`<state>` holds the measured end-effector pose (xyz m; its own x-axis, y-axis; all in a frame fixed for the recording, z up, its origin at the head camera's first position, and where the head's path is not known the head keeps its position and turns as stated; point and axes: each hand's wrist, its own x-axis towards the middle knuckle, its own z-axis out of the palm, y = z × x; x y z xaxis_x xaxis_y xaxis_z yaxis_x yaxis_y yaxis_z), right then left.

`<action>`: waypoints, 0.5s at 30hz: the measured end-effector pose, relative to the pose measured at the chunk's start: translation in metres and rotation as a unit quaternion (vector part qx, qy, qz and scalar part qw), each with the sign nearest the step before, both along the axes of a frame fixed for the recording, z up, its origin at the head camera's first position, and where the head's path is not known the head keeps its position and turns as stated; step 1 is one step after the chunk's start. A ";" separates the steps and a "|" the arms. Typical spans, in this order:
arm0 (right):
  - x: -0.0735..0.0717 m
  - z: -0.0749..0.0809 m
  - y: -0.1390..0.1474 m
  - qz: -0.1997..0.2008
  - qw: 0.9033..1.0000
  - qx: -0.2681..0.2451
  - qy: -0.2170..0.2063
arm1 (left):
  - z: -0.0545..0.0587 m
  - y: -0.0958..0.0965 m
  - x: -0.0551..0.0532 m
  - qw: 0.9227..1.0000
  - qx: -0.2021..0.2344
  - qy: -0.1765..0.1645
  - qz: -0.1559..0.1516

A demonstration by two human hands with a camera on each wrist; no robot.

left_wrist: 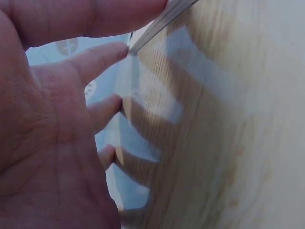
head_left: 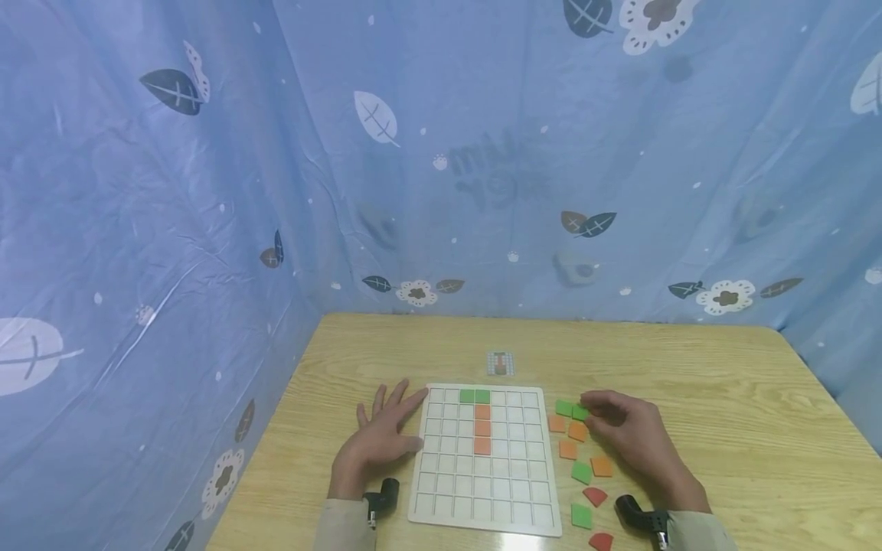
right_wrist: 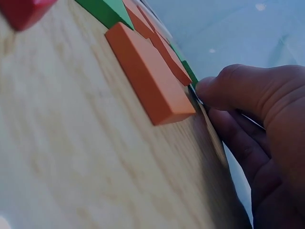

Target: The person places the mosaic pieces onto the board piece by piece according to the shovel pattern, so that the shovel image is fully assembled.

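Note:
A white gridded board (head_left: 446, 506) lies flat on the table, with two green square tiles (head_left: 475, 396) in its top row and a column of orange square tiles (head_left: 482, 428) below. My left hand (head_left: 379, 440) is spread at the board's left side, thumb and index fingertip right at its edge; in the left wrist view the fingers (left_wrist: 102, 112) are straight and apart. Right of the board, my right hand (head_left: 634, 436) pinches a green square tile (head_left: 579, 412) between thumb and index finger. The right wrist view shows the thumb (right_wrist: 233, 88) there, beyond an orange tile (right_wrist: 150, 78).
Loose orange tiles (head_left: 601, 466), green tiles (head_left: 582, 516) and red quarter-round pieces (head_left: 595, 497) lie along the board's right side. A small pattern card (head_left: 500, 363) sits above the board. Blue patterned curtain (head_left: 482, 153) stands behind the wooden table (head_left: 723, 398) and at its sides.

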<state>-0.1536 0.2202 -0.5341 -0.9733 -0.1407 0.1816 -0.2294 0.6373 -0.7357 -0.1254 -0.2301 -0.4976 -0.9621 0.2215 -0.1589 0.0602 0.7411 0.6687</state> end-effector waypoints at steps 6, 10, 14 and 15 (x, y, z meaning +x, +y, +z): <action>-0.001 0.001 0.002 0.001 1.000 -0.017 -0.020 | -0.001 -0.001 -0.001 1.000 -0.003 -0.001 0.000; -0.001 0.001 0.002 0.000 1.000 -0.022 -0.021 | 0.000 0.000 -0.001 1.000 -0.002 -0.003 0.000; -0.001 0.001 0.002 -0.002 0.999 -0.025 -0.025 | 0.000 0.000 0.000 1.000 0.000 -0.004 0.001; -0.001 0.001 0.002 -0.003 0.999 -0.026 -0.028 | 0.000 -0.001 0.000 1.000 0.000 -0.004 0.001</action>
